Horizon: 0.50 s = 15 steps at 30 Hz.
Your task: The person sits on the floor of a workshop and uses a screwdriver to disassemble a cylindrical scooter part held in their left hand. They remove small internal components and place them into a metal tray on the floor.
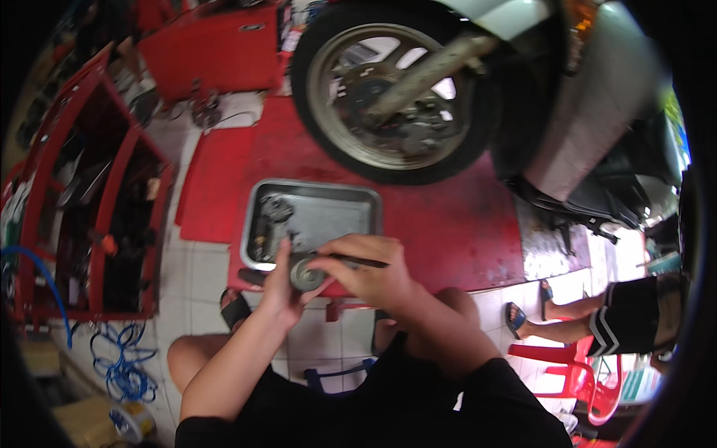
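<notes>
A round grey metal part point(305, 275) rests in my left hand point(281, 287), whose fingers wrap round its side. My right hand point(370, 267) pinches a slim dark stick-like tool point(360, 260), and its fingertips meet the top of the round part. Exactly what kind of tool it is, I cannot make out. Just beyond both hands lies a shallow metal tray point(317, 184) with several small metal parts point(278, 209) along its left side. A dark handle-like object point(252, 276) lies beside my left hand at the tray's near edge.
A scooter's front wheel point(317, 97) stands on the red platform point(441, 239) beyond the tray. Red shelving point(93, 194) full of tools is at left, above a coiled blue hose point(123, 366). Another person's legs point(560, 328) and a red plastic chair point(571, 373) are at right.
</notes>
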Each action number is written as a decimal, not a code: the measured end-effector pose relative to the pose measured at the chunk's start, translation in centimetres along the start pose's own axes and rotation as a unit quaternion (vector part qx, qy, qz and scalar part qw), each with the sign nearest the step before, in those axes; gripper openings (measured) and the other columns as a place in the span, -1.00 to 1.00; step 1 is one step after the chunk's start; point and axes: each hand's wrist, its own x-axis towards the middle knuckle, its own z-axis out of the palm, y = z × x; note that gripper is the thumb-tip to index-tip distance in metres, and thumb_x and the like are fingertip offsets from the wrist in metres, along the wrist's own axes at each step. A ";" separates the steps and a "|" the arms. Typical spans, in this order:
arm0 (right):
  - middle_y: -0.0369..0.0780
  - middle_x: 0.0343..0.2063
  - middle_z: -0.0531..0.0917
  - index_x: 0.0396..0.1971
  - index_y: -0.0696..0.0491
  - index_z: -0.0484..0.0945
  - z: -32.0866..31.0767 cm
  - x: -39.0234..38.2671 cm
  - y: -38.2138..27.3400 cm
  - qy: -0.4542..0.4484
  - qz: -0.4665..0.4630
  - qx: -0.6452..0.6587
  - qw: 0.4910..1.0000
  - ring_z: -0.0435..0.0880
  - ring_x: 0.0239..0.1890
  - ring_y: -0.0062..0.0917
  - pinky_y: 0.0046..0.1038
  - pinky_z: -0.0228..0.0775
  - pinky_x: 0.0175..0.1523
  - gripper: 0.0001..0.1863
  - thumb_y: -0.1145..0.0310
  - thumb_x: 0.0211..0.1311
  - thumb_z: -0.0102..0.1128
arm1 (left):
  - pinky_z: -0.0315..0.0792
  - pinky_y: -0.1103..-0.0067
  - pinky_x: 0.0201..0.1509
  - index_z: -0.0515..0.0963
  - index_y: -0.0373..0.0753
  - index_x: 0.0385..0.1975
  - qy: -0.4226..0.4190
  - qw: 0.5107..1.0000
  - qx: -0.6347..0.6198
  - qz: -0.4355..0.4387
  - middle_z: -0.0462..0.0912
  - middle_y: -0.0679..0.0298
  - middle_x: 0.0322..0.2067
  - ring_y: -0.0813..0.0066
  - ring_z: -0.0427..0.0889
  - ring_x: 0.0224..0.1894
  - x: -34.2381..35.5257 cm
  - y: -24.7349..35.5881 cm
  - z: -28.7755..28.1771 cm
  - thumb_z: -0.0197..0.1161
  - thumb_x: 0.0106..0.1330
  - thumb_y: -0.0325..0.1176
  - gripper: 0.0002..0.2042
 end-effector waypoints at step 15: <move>-0.07 -0.28 0.75 -0.28 0.21 0.66 -1.8 -0.2 -2.0 -0.074 -0.093 0.037 0.992 0.79 -0.20 -0.28 -0.40 0.67 -0.13 -0.74 0.62 -0.05 0.41 | 0.58 0.41 -0.07 0.43 -0.18 -0.04 0.048 0.997 0.004 0.064 0.59 0.24 -0.22 0.42 0.65 -0.17 0.8 -0.3 -1.3 -0.07 0.42 0.31 -0.41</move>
